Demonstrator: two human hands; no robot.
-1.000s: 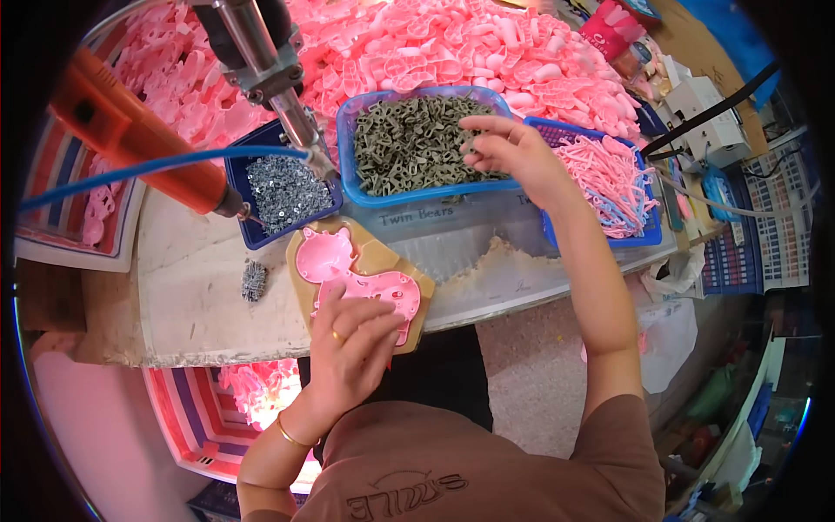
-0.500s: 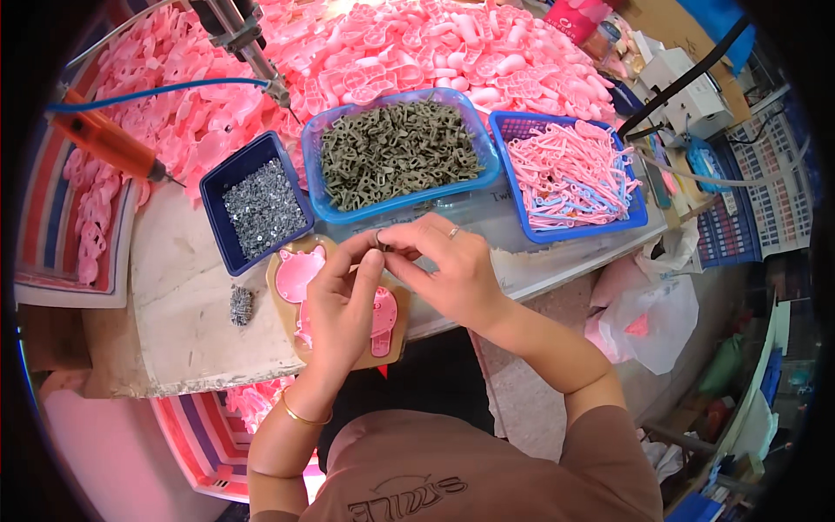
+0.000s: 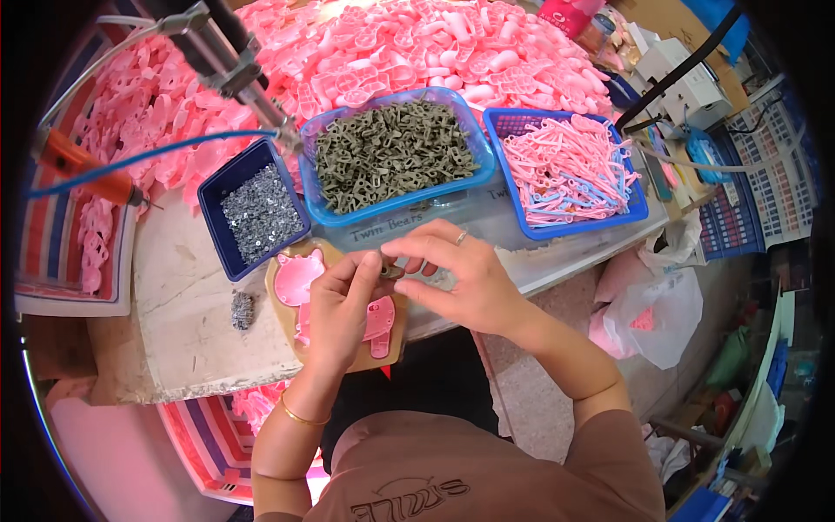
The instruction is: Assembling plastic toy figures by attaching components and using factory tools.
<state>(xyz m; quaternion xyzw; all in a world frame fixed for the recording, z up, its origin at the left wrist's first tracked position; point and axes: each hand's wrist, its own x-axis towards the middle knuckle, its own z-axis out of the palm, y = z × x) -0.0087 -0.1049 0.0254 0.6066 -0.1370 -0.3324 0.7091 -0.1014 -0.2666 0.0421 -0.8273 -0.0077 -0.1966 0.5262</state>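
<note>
My left hand (image 3: 342, 304) pinches a small grey-green plastic part (image 3: 390, 271) between thumb and fingers, in front of the blue tub. My right hand (image 3: 461, 277), with a ring on one finger, is at the part's other side. Its thumb and index finger are spread apart, and whether they touch the part is hard to see. Below my left hand lies a tan holding block (image 3: 287, 329) with pink animal-shaped plastic pieces (image 3: 298, 277) set in it. My left hand covers part of these. Beyond my hands, the blue tub (image 3: 365, 216) is heaped with similar grey-green parts (image 3: 396, 157).
A dark blue tray (image 3: 228, 261) holds small metal pieces; a metal clump (image 3: 242, 311) lies near it. On the right, a blue basket (image 3: 561, 231) holds pink and blue sticks. An orange screwdriver (image 3: 91, 170) and metal tool arm (image 3: 239, 74) hang left. Pink parts (image 3: 417, 43) pile behind.
My right thumb and index finger have spread apart, showing more of the small part. The hanging tool arm and orange screwdriver have shifted lower in the picture.
</note>
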